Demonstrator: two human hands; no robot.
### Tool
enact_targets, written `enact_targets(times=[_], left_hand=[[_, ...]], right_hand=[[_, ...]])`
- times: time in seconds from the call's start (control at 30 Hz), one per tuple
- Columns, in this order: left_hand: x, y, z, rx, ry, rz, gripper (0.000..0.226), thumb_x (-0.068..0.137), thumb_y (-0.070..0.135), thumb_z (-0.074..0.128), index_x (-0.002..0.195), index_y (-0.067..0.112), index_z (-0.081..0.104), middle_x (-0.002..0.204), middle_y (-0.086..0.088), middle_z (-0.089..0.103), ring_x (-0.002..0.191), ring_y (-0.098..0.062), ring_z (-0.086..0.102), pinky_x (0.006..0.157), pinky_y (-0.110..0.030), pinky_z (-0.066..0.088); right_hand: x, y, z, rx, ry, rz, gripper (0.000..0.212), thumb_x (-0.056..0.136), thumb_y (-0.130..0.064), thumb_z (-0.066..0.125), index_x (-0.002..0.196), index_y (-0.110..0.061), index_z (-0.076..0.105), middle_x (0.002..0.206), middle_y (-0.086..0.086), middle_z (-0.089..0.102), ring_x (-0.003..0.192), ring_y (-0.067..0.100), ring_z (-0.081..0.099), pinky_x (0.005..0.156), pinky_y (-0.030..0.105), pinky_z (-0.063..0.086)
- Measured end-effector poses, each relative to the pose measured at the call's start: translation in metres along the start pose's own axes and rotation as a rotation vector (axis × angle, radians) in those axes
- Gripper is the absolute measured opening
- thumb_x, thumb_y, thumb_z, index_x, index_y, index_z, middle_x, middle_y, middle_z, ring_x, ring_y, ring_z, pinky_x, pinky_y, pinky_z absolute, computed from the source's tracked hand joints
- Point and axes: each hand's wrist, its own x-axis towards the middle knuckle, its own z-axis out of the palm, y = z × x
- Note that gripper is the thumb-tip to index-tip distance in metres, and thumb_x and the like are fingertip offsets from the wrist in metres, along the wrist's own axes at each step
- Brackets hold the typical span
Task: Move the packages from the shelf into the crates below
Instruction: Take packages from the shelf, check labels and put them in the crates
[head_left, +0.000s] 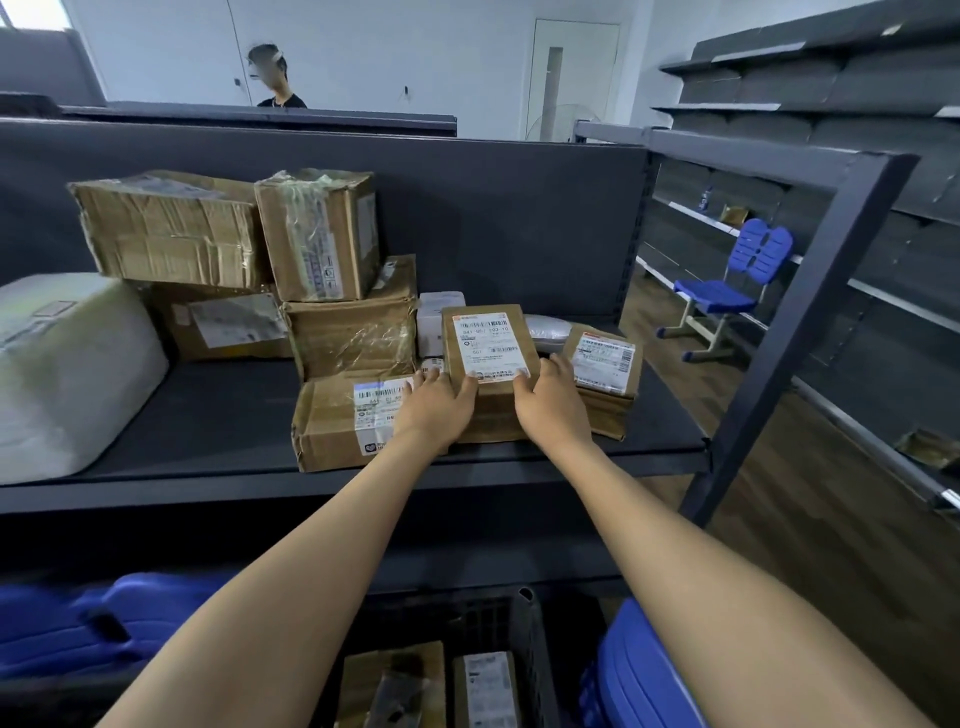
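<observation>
grip looks set: left hand (435, 406) and right hand (551, 401) clasp the labelled cardboard box (489, 340) on the shelf (208, 415); best lift straight, clear the neighbouring parcels (337, 423), then lower into the black crate (525, 616).

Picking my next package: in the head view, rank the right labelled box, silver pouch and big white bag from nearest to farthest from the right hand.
1. Right labelled box, beside the right hand, which grips the middle box.
2. Silver pouch, just behind the middle box.
3. Big white bag, far left.
</observation>
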Motion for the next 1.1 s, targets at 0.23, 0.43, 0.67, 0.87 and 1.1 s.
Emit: enact_targets(times=[0.23,0.43,0.67,0.87,1.1], left_hand=[[-0.009,0.005,-0.002,-0.215,0.106,0.043,0.049,0.101,0.043,0.032,0.139,0.015,0.045,0.143,-0.008,0.048,0.135,-0.029,0.039,0.106,-0.042,0.037],[-0.038,0.020,-0.009,-0.400,0.185,0.075,0.043,0.101,0.040,0.037,0.140,0.023,0.043,0.128,0.003,0.061,0.114,-0.020,0.057,0.079,-0.027,0.038],[-0.094,0.023,-0.011,-0.708,0.275,0.110,0.048,0.099,0.037,0.045,0.145,0.027,0.036,0.130,0.019,0.053,0.122,-0.007,0.051,0.097,-0.026,0.044],[-0.149,0.011,-0.014,-0.828,0.347,0.136,0.042,0.098,0.034,0.050,0.140,0.032,0.044,0.122,0.028,0.058,0.111,0.017,0.050,0.081,0.002,0.039],[-0.208,-0.027,-0.016,-0.962,0.387,0.149,0.048,0.096,0.027,0.055,0.143,0.027,0.045,0.129,0.013,0.062,0.121,-0.001,0.055,0.101,-0.019,0.045]], right_hand=[[-0.007,0.001,-0.003,0.168,0.049,-0.052,0.038,0.100,-0.037,0.039,0.129,-0.015,0.050,0.130,0.001,0.053,0.109,0.015,0.054,0.083,0.028,0.043],[-0.031,-0.006,-0.016,0.366,0.095,-0.104,0.042,0.101,-0.041,0.036,0.137,-0.022,0.044,0.129,-0.006,0.059,0.117,0.014,0.055,0.093,0.031,0.047],[-0.084,-0.019,-0.024,0.468,0.172,-0.166,0.049,0.100,-0.041,0.042,0.145,-0.022,0.037,0.138,-0.011,0.053,0.127,0.003,0.046,0.104,0.021,0.039],[-0.144,-0.029,-0.017,0.640,0.193,-0.217,0.052,0.098,-0.043,0.047,0.146,-0.023,0.037,0.138,-0.014,0.052,0.126,-0.004,0.045,0.104,0.017,0.038],[-0.212,-0.046,-0.004,0.766,0.178,-0.224,0.049,0.095,-0.033,0.056,0.141,-0.024,0.044,0.127,-0.015,0.059,0.116,-0.010,0.052,0.095,0.011,0.043]])
